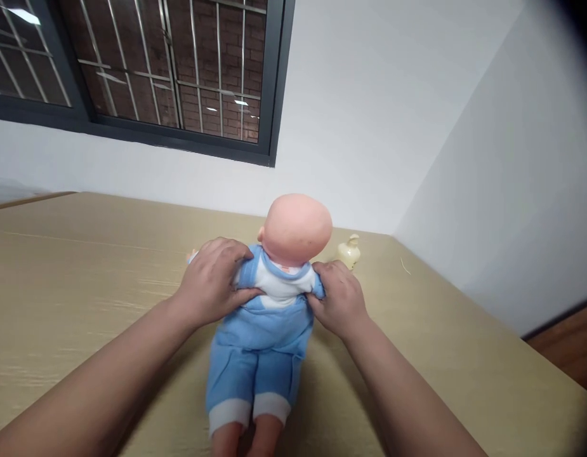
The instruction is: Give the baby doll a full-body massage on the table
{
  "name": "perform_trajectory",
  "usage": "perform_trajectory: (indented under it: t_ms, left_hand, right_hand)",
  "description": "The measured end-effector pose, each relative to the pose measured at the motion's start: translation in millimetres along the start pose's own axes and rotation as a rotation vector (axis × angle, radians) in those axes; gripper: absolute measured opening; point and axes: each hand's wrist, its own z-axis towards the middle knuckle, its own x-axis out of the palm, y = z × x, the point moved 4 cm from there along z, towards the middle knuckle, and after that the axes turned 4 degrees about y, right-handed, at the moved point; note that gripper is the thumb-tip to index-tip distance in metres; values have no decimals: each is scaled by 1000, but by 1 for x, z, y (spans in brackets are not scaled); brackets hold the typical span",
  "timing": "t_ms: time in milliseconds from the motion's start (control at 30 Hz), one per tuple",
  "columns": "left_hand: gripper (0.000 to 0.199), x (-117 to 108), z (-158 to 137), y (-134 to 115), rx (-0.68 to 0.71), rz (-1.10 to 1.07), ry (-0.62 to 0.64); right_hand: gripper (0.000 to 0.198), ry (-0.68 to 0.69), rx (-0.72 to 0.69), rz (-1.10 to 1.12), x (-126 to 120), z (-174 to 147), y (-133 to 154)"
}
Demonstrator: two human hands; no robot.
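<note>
A baby doll (269,324) in a blue and white outfit shows its back to me, its bald head toward the wall and its bare legs toward me. My left hand (216,276) is closed around the doll's left upper arm and shoulder, the thumb lying across its back. On the other side, my right hand (339,295) grips the doll's right shoulder and sleeve. The doll's face and front are hidden, and most of its arms are covered by my hands.
Behind my right hand stands a cream pump bottle (349,252) on the light wooden table (107,266). A thin pale strip (405,266) lies farther right. White walls (369,114) and a barred window (179,70) border the table's far side.
</note>
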Motion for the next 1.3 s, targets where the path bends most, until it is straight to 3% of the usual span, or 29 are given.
perform_trajectory:
  t_ms: [500,633,767,967,1167,1300]
  left_hand:
    - [55,14,-7,15,-101,-68,53]
    - [58,23,-15,27,-188,-174,54]
    - [60,40,-23,41,-302,-358,134]
    - [64,52,-27,49,-338,-485,148]
    - [64,57,-28,53,-324,-543,155]
    - [63,54,-25,50,-376,-499,190]
  right_hand:
    - [37,-13,4,-13,2,0,0]
    - [36,-74,-28,7,1,-2,6]
    - [36,-162,-95,46,1,-5,14]
    - [41,-224,-156,79,-1,-6,23]
    - [42,-208,-156,90,-1,-6,26]
    - [41,-137,-60,122,0,-3,16]
